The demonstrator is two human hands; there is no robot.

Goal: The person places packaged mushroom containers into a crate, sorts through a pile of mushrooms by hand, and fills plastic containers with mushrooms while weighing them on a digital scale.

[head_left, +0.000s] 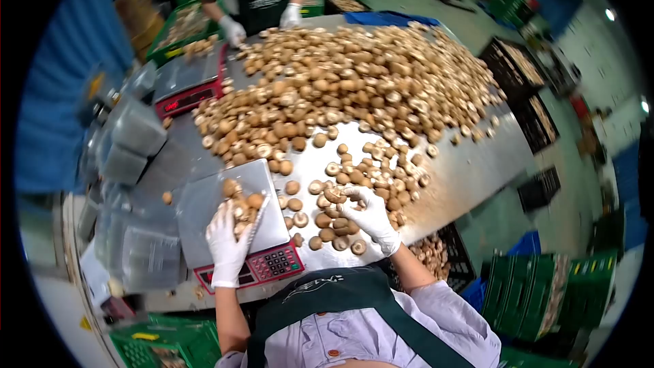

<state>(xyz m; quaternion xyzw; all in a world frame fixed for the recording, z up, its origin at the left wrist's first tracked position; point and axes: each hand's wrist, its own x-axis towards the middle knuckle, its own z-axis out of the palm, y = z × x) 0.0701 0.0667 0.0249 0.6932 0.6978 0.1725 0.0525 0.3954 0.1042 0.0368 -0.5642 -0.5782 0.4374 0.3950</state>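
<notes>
My left hand (228, 240), in a white glove, grips the near side of a clear plastic tray (261, 212) with several brown mushrooms (240, 206) in it. This tray is over the steel platform (197, 212) of a red digital scale (276, 264); I cannot tell whether it rests on the platform. To the right, my gloved right hand (371, 219) pinches a mushroom (334, 195) between thumb and fingers, above a small group of loose mushrooms (327, 234) on the steel table (477, 163).
A big mushroom heap (354, 75) covers the table's far half. Stacked clear trays (139, 129) stand at left, near a second scale (187, 99). Across the table is a person in a dark apron (262, 0). Green crates (524, 293) and black crates (514, 61) stand around.
</notes>
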